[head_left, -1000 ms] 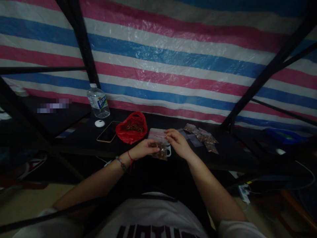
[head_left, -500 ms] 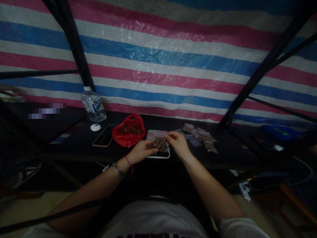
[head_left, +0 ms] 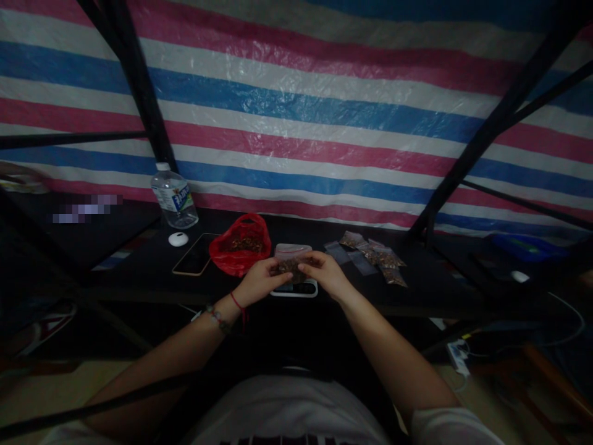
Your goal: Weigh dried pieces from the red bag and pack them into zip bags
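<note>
A small clear bag (head_left: 291,264) filled with brown bits is pinched between both my hands above a small white scale (head_left: 296,288) on the dark table (head_left: 152,272). My left hand (head_left: 259,281) grips the bag's left end and my right hand (head_left: 324,272) grips its right end, fingers closed. A red plastic bag (head_left: 239,245) holding more brown bits lies just left of the hands. Several small filled bags (head_left: 380,259) lie on the table to the right.
A phone (head_left: 193,259), a small white round object (head_left: 178,238) and a water bottle (head_left: 174,196) stand at the left. Black frame poles (head_left: 139,105) rise on both sides before a striped tarp (head_left: 324,111). A power strip (head_left: 456,355) and cables lie on the floor at the right.
My hands have come closer together on the small bag and lifted it a little over the scale. The view has shifted slightly.
</note>
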`<state>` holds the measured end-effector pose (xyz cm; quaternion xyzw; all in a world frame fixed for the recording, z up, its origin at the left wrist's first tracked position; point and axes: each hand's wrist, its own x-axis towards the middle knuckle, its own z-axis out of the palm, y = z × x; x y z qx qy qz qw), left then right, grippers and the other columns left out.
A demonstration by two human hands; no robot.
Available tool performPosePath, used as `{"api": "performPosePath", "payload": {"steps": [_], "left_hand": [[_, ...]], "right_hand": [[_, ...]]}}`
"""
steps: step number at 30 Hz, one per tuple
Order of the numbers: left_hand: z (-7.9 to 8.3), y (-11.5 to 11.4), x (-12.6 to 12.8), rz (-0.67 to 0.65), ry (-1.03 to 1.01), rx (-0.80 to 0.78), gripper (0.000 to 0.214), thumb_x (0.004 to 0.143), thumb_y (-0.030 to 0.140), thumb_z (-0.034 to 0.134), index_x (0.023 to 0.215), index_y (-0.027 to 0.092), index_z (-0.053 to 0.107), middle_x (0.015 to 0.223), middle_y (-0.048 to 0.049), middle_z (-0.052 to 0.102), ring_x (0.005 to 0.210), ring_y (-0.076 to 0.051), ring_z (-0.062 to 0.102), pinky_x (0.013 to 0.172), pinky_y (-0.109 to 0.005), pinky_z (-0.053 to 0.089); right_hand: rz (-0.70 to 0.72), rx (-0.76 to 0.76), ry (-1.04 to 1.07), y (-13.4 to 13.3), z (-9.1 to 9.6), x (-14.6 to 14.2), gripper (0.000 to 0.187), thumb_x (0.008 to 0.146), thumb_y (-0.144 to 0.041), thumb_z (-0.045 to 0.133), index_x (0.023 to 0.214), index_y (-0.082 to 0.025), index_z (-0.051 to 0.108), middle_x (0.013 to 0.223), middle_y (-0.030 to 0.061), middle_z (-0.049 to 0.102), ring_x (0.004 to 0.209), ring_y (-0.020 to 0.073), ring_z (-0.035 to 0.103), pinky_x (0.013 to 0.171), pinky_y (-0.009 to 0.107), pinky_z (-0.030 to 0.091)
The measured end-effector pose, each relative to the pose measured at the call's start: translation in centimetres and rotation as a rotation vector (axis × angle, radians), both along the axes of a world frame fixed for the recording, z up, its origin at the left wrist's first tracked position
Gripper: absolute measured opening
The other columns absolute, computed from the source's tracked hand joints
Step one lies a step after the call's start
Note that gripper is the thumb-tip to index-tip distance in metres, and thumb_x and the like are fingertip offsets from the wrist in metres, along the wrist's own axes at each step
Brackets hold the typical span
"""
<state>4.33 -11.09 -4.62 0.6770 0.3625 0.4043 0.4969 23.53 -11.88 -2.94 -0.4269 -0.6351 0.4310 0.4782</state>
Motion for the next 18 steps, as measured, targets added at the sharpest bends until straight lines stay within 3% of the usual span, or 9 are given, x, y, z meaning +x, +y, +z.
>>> {"api": "performPosePath", "payload": {"steps": [4, 7, 10, 18], "left_hand": [[0.5, -0.3, 0.0, 0.054, -0.014, 0.105, 0.038, 0.072, 0.040, 0.068, 0.099, 0.014, 0.065, 0.097, -0.0081, 0.072, 0.085, -0.022, 0.068, 0.077, -0.035, 0.056], [1.0, -0.3, -0.4, 0.175, 0.004, 0.176, 0.030, 0.076, 0.042, 0.064, 0.087, 0.014, 0.068, 0.084, -0.0058, 0.072, 0.077, -0.019, 0.067, 0.071, -0.031, 0.055], [1.5, -0.2, -0.7, 0.207, 0.061, 0.222, 0.027, 0.075, 0.041, 0.065, 0.078, 0.015, 0.069, 0.075, -0.0040, 0.071, 0.071, -0.018, 0.065, 0.066, -0.028, 0.054], [2.4, -0.4, -1.0, 0.241, -0.009, 0.174, 0.026, 0.072, 0.042, 0.067, 0.078, 0.016, 0.067, 0.072, -0.0025, 0.069, 0.065, -0.016, 0.064, 0.062, -0.027, 0.053]], "right_hand": [[-0.019, 0.046, 0.009, 0.0, 0.0, -0.1, 0.019, 0.070, -0.036, 0.069, 0.076, -0.018, 0.069, 0.078, 0.0030, 0.070, 0.073, 0.0154, 0.063, 0.073, 0.030, 0.050], [-0.014, 0.027, 0.029, 0.0, -0.3, -0.2, 0.019, 0.069, -0.036, 0.070, 0.075, -0.018, 0.070, 0.075, 0.0022, 0.069, 0.070, 0.0152, 0.062, 0.070, 0.029, 0.050], [-0.038, 0.032, 0.053, 0.0, -0.5, -0.3, 0.021, 0.068, -0.037, 0.071, 0.079, -0.019, 0.070, 0.077, 0.0022, 0.069, 0.071, 0.0158, 0.063, 0.070, 0.029, 0.050], [-0.103, 0.079, 0.055, 0.1, -0.5, -0.1, 0.020, 0.068, -0.036, 0.071, 0.076, -0.018, 0.069, 0.073, 0.0021, 0.067, 0.067, 0.0157, 0.061, 0.067, 0.028, 0.049]]}}
